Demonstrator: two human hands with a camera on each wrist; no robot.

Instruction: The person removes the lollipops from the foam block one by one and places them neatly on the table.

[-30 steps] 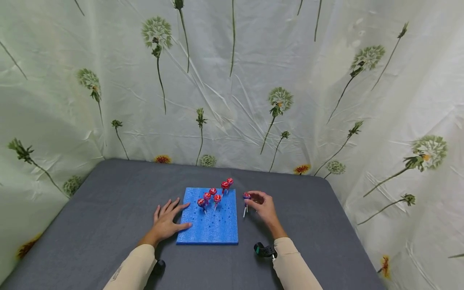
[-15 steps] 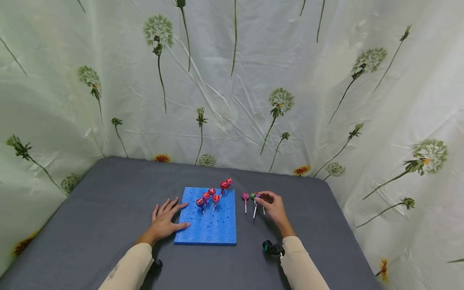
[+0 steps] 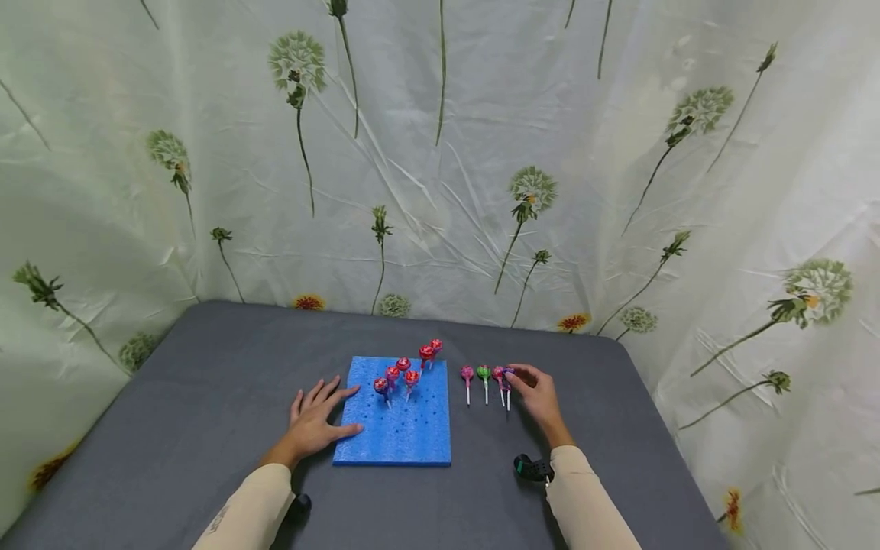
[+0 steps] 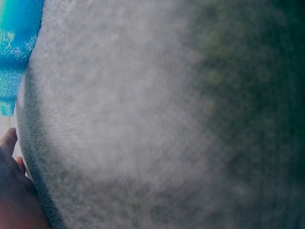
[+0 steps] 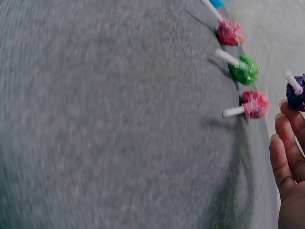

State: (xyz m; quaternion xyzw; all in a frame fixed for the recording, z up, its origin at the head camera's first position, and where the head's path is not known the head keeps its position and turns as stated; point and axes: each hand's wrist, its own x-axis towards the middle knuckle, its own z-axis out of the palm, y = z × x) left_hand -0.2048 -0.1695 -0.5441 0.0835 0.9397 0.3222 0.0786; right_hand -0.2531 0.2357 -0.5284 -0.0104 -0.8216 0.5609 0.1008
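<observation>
My left hand (image 3: 315,422) rests at the left edge of a blue foam board (image 3: 415,441), its spread thumb and forefinger touching the top. Several wrapped lollipops, mostly red, stand by their sticks in the board's holes, among them a purple-based one (image 3: 381,385). Right of the board, my right hand (image 3: 541,399) pinches a dark purple lollipop (image 5: 296,98) by its wrapped head, stick pointing toward me. It is held above the table in the right wrist view. Beside it lie a pink lollipop (image 3: 467,373), a green lollipop (image 3: 483,372) and a second pink lollipop (image 5: 255,104).
A grey cloth-covered table (image 3: 206,382) lies under everything. Behind it hangs a pale curtain (image 3: 440,183) printed with dandelions. A black wrist device (image 3: 532,468) sits under the right wrist. The left wrist view mostly shows blurred cloth.
The right hand has moved to the right with the purple lollipop, from near the board past the row of loose lollipops, which is now uncovered. The left hand has stayed on the board.
</observation>
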